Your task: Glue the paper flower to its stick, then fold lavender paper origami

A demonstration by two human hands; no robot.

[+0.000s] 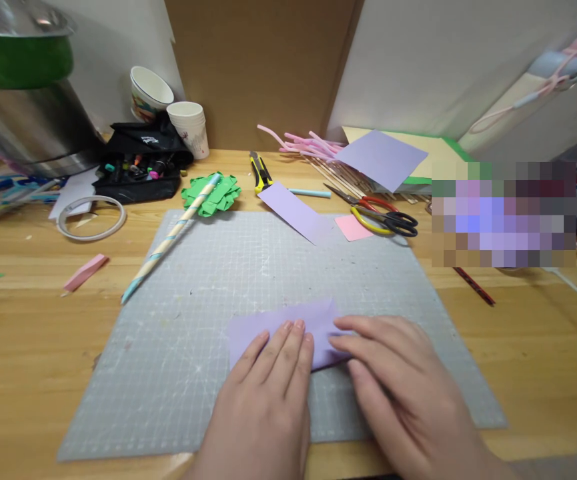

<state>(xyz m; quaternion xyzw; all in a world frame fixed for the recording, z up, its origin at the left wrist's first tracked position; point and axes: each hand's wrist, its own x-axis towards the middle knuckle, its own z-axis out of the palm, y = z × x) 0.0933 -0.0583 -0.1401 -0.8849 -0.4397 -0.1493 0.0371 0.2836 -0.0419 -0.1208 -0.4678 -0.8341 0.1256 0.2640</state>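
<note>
On the mat [208,280], toward its near edge, I have the purple paper [322,327], under and just ahead of the hands. Long axis roughly left-right, right end slightly farther away. Left hand [268,400] is nearer: flat across the paper's middle, fingers straight and pointing away from me, gripping nothing. Right hand [413,387] sits at the right end, half curled, tips at the edge; can't tell if it pinches the paper or only touches it. Left hand covers part of the near edge, right hand crowds the near right corner. Can't make out whether the paper is folded or one layer. Pixelated patch [503,220] on the right masks whatever's there; pot [43,127] is cut off, upper left.
</note>
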